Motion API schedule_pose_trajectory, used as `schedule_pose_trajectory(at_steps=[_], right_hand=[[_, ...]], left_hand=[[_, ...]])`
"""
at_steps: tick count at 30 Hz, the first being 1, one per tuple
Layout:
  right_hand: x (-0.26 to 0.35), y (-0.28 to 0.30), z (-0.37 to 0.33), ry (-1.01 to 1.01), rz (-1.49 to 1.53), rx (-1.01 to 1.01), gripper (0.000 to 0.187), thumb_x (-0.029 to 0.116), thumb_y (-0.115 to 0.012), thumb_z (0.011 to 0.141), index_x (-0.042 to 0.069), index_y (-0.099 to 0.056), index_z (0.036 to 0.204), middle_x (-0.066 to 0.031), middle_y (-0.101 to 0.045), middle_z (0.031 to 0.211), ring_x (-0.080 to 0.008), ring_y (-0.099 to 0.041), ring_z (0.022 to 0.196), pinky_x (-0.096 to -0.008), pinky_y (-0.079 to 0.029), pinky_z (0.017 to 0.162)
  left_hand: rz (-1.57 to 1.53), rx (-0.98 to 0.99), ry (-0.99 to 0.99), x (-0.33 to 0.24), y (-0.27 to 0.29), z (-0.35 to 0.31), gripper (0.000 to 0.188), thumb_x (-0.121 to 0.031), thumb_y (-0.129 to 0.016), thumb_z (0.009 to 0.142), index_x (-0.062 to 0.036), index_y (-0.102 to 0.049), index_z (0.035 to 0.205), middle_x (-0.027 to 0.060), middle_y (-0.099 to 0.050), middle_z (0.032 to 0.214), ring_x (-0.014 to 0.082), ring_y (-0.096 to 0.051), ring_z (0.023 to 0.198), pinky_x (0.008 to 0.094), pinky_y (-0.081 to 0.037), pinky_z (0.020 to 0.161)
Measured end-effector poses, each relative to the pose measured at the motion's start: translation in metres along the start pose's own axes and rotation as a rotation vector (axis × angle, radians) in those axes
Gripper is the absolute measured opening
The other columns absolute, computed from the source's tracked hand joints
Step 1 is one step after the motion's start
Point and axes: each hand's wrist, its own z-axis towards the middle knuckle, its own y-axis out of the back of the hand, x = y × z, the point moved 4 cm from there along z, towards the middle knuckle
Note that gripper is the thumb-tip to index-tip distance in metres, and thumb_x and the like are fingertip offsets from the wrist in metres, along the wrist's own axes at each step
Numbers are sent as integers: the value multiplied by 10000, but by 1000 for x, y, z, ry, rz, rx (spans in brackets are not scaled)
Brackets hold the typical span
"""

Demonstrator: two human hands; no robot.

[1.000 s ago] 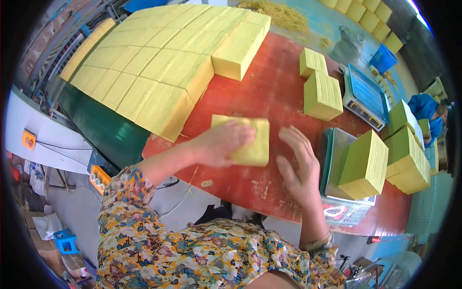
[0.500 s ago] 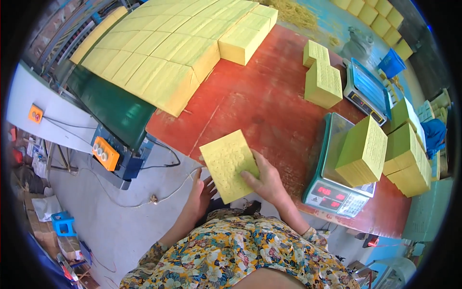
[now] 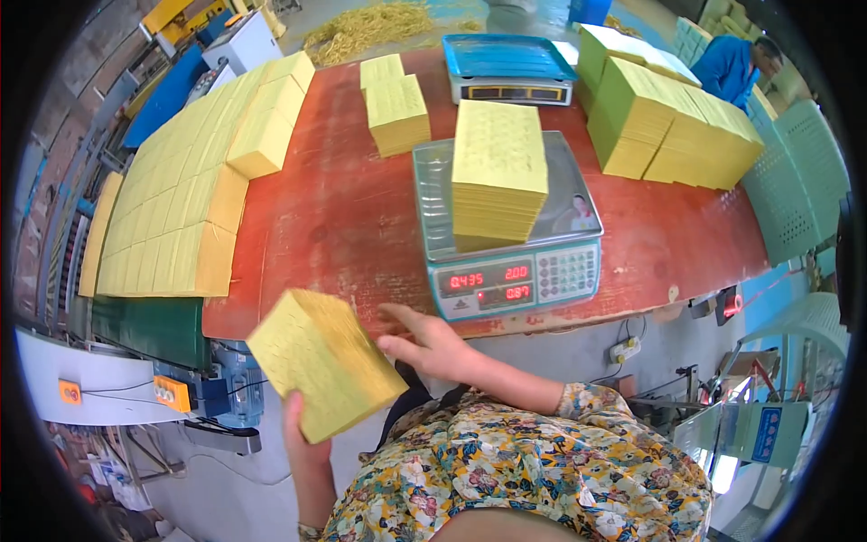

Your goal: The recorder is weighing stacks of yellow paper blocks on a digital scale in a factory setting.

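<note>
A thick block of stacked yellow paper sheets (image 3: pixel 316 366) is tilted in front of the table's near edge. My left hand (image 3: pixel 302 438) grips it from below, the thumb on its near face and the other fingers hidden behind. Close to the block's right side is my right hand (image 3: pixel 433 345), its fingers apart; whether a fingertip touches the paper I cannot tell. A digital scale (image 3: pixel 433 208) with lit red figures stands beyond that hand. On its metal pan rests another yellow paper stack (image 3: pixel 499 167).
Rows of yellow paper blocks (image 3: pixel 172 203) cover the left of the red table (image 3: pixel 325 217). Two smaller stacks (image 3: pixel 397 113) and a second scale with a blue tray (image 3: pixel 510 59) sit farther back. More stacks (image 3: pixel 668 117) stand at right, near a person in blue (image 3: pixel 725 70).
My view has swung right, toward the scale. The paper has passed from my right hand's grip to my left and now shows its thick side. My right hand has come off it.
</note>
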Motion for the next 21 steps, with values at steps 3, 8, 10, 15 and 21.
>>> schedule_pose_trajectory(at_steps=[3, 8, 10, 15, 21], right_hand=[[28, 40, -18, 201, -45, -106, 766, 495, -568, 947, -97, -381, 1395, -274, -601, 1226, -272, -624, 1112, -369, -521, 885], [138, 128, -21, 199, 100, -332, 691, 485, -615, 918, -72, -500, 1312, -89, -657, 1027, -132, -600, 817, -291, -503, 689], [148, 188, -11, 222, 100, -450, 568, 449, -597, 932, -42, -590, 1218, -102, -660, 998, -159, -623, 799, -292, -510, 648], [138, 259, 10, 88, 233, -534, 352, 350, -564, 958, 37, -657, 1088, -40, -673, 893, -128, -624, 717, -269, -507, 652], [115, 280, 19, 17, 251, -606, 304, 329, -560, 960, 64, -677, 1050, -26, -692, 873, -114, -637, 713, -257, -504, 647]], left_hand=[[27, 205, -93, -33, -21, 18, 514, -312, -450, 974, 6, -435, 1377, 151, -545, 1308, 241, -528, 1229, 383, -454, 1011], [601, 536, -599, -72, -170, 86, 550, -200, -671, 878, 32, -469, 1334, 171, -533, 1337, 243, -537, 1209, 382, -445, 1023], [277, 700, -333, -76, -254, 110, 562, -259, -707, 859, 18, -507, 1306, 158, -554, 1314, 262, -537, 1217, 395, -456, 1003], [259, 690, 102, -62, -341, 176, 575, -377, -751, 806, -75, -566, 1259, 94, -590, 1242, 256, -556, 1155, 434, -451, 966], [402, 683, 181, -30, -356, 215, 638, -522, -748, 746, -128, -596, 1225, 91, -597, 1176, 239, -529, 1131, 491, -404, 963]])
